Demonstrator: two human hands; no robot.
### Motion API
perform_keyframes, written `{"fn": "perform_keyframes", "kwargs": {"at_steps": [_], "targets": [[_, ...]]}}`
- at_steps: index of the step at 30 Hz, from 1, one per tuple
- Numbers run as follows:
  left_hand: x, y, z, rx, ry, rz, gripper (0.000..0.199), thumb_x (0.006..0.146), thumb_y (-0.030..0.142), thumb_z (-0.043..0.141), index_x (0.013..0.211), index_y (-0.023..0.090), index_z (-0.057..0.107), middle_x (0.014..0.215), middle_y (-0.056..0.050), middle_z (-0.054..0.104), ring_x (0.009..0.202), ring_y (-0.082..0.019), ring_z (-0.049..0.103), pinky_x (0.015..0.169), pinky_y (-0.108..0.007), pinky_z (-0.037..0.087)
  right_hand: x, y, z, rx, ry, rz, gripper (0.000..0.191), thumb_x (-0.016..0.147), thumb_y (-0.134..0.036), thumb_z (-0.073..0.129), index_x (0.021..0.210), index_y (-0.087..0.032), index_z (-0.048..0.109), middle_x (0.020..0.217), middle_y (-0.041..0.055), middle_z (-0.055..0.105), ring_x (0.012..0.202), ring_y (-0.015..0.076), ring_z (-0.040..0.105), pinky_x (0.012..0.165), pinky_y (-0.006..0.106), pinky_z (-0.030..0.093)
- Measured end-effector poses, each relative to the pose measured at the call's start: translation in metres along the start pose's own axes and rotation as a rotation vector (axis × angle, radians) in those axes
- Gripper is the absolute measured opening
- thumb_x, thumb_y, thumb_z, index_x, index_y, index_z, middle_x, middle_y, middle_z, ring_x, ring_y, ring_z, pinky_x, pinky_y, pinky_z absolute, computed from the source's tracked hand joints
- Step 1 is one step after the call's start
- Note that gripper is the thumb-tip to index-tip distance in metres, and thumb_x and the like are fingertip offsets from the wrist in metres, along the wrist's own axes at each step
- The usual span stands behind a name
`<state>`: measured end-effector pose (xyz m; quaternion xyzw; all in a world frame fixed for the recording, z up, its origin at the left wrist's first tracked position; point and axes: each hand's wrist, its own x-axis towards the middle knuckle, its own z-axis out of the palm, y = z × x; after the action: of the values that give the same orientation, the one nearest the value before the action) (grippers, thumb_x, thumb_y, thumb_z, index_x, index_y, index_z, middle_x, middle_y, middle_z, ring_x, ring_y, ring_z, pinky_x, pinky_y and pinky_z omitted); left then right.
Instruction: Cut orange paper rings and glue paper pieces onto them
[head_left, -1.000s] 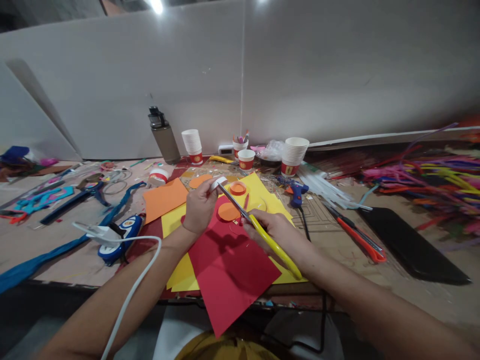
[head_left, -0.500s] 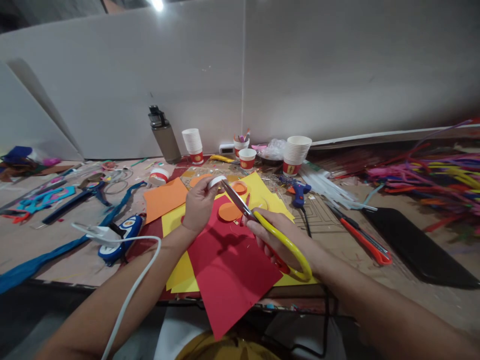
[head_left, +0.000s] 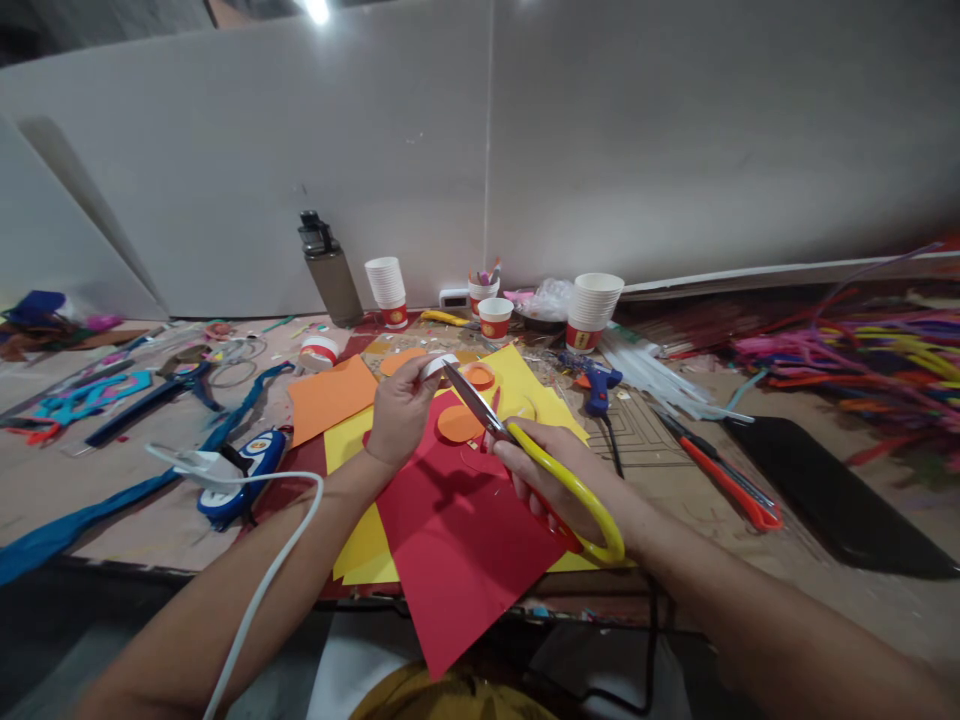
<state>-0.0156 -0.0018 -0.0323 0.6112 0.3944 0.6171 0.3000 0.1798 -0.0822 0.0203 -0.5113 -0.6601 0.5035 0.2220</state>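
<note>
From where I stand, the person's left hand (head_left: 401, 412) pinches a small white piece (head_left: 441, 363) between thumb and fingers, up above the colored paper. The right hand (head_left: 547, 462) has its fingers curled around the handles of the yellow-and-red scissors (head_left: 574, 482); the blades reach up to the white piece, though I cannot tell whether they touch it. Below lie a red sheet (head_left: 465, 560), yellow sheets (head_left: 367, 548) and an orange disc (head_left: 459, 424).

For lettering, I look to the paper cups: the left stack (head_left: 385, 285), the right stack (head_left: 594, 300) and the single cup (head_left: 495, 318) between them each wear a red band with a gold mark, too small to read. The blue power strip (head_left: 240, 480) shows pale oval markings but no words I can make out. Right of the hands, the blue glue gun (head_left: 598, 386) bears no legible brand.
</note>
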Motion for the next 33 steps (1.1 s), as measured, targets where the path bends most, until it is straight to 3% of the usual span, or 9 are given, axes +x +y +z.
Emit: {"fn": "perform_keyframes", "kwargs": {"at_steps": [33], "targets": [[0.0,-0.0033,-0.0005,-0.021,0.008,0.016,0.029,0.085,0.036,0.064,0.106,0.017,0.07,0.105,-0.006,0.074,0.098,-0.02,0.07,0.09,-0.037,0.059,-0.0001,0.0011,0.0012,0.004,0.015,0.006,0.026,0.093,-0.044,0.044,0.099,-0.021,0.055,0.054,-0.0071,0.048,0.038,0.0068,0.043,0.033,0.016,0.034]]}}
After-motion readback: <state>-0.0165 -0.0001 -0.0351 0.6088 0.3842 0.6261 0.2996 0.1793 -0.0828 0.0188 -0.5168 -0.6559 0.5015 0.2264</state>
